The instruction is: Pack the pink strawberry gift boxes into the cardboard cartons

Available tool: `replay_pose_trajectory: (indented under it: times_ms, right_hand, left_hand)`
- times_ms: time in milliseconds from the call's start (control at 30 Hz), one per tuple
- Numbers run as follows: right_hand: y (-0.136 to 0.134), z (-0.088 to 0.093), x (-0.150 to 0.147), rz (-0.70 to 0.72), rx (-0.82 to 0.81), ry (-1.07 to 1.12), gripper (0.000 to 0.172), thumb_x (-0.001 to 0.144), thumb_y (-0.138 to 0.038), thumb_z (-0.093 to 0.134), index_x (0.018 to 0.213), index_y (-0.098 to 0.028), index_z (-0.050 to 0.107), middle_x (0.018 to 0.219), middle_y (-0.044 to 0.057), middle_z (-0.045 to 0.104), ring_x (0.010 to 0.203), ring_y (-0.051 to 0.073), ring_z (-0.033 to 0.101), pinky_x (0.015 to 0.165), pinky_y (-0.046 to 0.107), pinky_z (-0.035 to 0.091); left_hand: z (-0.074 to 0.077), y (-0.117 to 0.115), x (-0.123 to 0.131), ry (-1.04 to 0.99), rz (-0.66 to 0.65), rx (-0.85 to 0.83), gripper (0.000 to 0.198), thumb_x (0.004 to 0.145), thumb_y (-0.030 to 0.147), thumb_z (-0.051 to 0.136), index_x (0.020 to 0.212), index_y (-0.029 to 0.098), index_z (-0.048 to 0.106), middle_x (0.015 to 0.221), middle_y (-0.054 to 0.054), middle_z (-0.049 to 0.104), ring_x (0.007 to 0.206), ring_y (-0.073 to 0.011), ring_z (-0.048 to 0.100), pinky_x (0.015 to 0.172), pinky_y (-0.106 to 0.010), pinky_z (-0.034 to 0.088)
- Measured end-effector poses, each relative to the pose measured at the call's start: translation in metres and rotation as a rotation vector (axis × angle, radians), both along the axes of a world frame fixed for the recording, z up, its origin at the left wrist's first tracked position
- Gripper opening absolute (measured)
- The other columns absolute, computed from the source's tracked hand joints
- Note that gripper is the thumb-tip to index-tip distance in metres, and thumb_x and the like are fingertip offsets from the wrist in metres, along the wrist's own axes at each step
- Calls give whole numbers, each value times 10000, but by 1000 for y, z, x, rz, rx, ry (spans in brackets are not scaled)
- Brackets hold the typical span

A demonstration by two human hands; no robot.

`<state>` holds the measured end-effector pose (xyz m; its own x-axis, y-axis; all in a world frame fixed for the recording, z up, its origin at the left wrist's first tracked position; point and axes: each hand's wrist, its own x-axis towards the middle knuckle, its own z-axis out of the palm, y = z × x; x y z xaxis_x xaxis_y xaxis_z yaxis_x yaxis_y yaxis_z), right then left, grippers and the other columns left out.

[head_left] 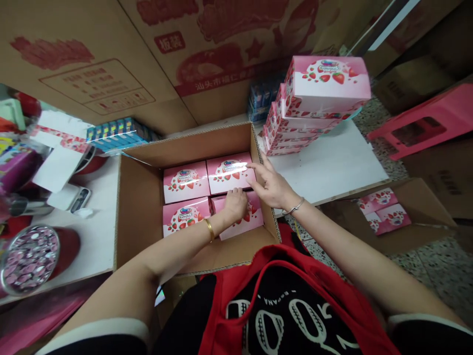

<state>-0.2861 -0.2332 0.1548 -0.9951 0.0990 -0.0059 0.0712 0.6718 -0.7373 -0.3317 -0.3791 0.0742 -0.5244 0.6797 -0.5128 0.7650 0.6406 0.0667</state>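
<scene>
An open cardboard carton (142, 217) stands on the table before me, with pink-and-white strawberry-print boxes laid inside in two rows. My left hand (235, 203) is over the near right strawberry box (242, 222). Its fingers are curled together at that box's far edge, by the gap between the rows, and their tips are hidden. My right hand (270, 183) reaches over the carton's right wall with fingers apart, touching the right side of the far right strawberry box (227, 172). The far left (185, 185) and near left (185, 214) boxes sit beside these.
A stack of strawberry boxes (327, 91) rises on the white table (343, 158) to the right. Below it, another carton (421, 207) holds similar boxes. At left are a tin of wrapped sweets (31, 259) and blue packs (116, 134). Large cartons (166, 103) stand behind.
</scene>
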Motion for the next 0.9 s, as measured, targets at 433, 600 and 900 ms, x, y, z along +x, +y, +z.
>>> replay_pose_trajectory:
  times_ms: [433,600,900]
  right_hand:
    - [12,5,2,-8,19,-61,409,874,-323,529,1279,-271,533,1602,74,172,1019,294,659,864,481,543]
    - [12,5,2,-5,62,-62,416,869,-326,527,1280,-259,536,1610,66,138,1042,303,647,793,453,556]
    - [12,13,1,0,105,-124,418,871,-323,515,1280,-242,537,1606,84,149,972,289,667,770,446,549]
  left_hand:
    - [8,-4,-15,-150,-30,-77,664,725,465,746,1194,88,466,1082,-198,638,969,-351,639,818,-425,498]
    - [15,-2,-4,-71,-35,-61,365,853,231,589,1162,64,493,1032,-220,644,919,-323,660,747,-392,508]
    - [24,-44,-12,-200,65,195,515,827,297,656,1273,102,487,1254,-182,575,1160,-305,561,991,-408,460]
